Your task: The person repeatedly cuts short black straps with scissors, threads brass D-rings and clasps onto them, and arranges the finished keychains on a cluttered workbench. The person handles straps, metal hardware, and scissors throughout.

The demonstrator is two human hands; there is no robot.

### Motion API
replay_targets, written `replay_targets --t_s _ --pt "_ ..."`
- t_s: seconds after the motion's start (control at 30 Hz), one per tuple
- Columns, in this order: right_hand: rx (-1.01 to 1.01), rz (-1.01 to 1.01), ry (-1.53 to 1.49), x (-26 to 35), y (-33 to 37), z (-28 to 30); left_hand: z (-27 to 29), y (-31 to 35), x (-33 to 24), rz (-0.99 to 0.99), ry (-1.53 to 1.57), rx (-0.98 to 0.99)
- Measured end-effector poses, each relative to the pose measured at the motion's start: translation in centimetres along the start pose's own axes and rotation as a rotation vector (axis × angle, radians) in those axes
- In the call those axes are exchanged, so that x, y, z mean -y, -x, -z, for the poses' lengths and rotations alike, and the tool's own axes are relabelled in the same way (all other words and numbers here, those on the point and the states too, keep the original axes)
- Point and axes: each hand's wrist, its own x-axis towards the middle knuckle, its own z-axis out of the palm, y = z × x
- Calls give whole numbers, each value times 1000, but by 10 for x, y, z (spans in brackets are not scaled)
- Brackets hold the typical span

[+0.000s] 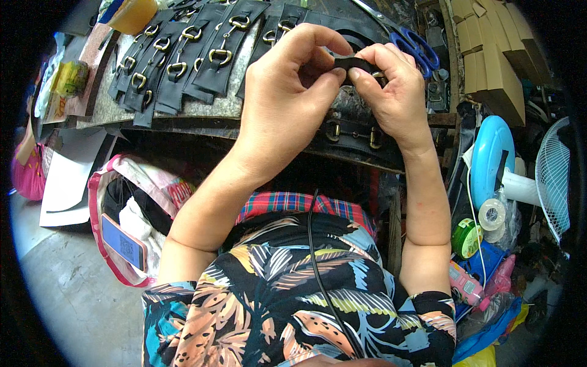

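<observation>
Several straps (211, 76) flat on table (235, 101) | left grip (284, 92): pinched nearly closed on strip (353, 62), left end | strip: black, aloft between grips over table; probably light, bendy, slightly slick, hardly fragile; best held by both ends | right grip (396, 88): curled closed on strip's right end

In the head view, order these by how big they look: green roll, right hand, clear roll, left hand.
1. Left hand
2. Right hand
3. Green roll and clear roll: too alike to rank.
</observation>
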Motion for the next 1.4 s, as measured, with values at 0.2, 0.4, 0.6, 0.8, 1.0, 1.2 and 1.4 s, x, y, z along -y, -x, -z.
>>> replay_targets --t_s 0.2,0.4,0.6,0.8,1.0,1.2,1.4 --pt "41 -123 -266 -3 -2 -1 0 -5 5 34 90 -14" --pt "17 46 -78 -7 -1 -4 -3 1 6 -33 -46 -35" --pt "104 -207 -488 -9 1 0 8 -5 10 186 367 54" --pt "92 -331 -725 -4 3 3 22 -9 12 403 595 250" --pt "-200 48 -303 8 -6 18 18 -6 8 376 599 152" --pt "16 103 -75 19 -6 30 17 -8 6 371 576 152" --pt "134 39 -127 21 -8 32 16 -7 4 322 527 148"
